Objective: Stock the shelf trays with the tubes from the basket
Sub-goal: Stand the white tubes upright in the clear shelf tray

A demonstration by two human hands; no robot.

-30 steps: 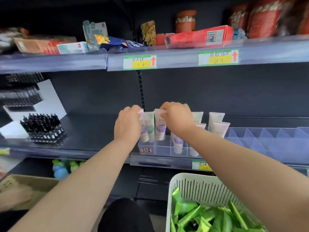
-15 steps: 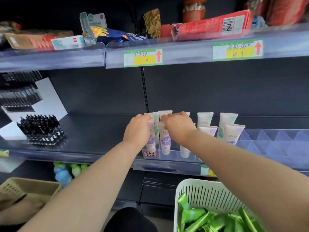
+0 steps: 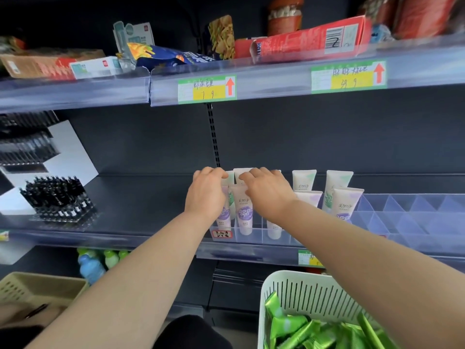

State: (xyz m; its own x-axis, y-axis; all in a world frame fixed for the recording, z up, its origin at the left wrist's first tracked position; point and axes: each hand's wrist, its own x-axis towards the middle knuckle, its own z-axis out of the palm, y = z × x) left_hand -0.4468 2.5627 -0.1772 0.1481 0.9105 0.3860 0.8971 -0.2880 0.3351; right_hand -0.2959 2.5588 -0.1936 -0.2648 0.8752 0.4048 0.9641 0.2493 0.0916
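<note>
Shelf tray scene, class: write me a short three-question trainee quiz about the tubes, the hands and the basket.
1. True or false: the tubes in the clear tray stand upright, caps down.
2. Which is in the white basket? A. green tubes B. black pens C. red boxes
3. Fill in: the left hand and right hand rest on tubes at the tray's ____ end.

Key
1. True: each white and purple tube stands cap down in a compartment.
2. A: green tubes fill it.
3. Left; compartments to the right stand unfilled.
</note>
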